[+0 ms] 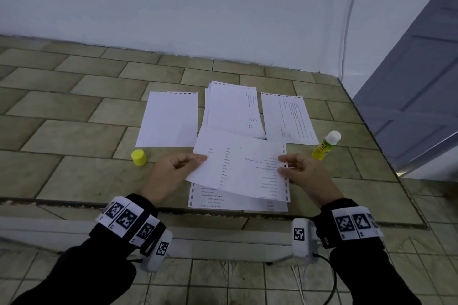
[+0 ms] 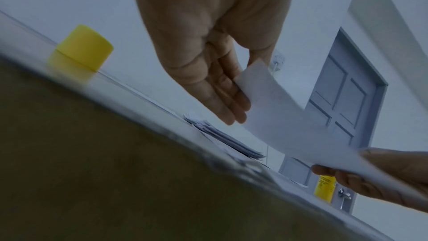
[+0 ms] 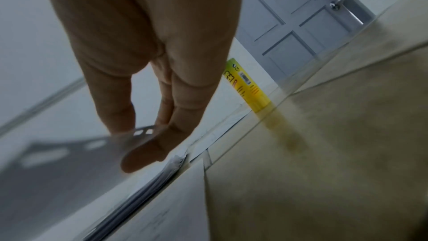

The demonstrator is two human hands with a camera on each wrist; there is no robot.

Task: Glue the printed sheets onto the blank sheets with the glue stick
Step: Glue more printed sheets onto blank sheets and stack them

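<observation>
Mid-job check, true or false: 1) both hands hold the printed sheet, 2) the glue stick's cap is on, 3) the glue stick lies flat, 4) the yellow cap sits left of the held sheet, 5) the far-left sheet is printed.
1) True: the left hand and right hand pinch the printed sheet at opposite edges.
2) False: the yellow cap is off the glue stick.
3) False: it stands upright.
4) True.
5) False: the far-left sheet shows a blank face.

The head view looks down on the tiled counter (image 1: 74,136); both wrist views skim it closely.
</observation>
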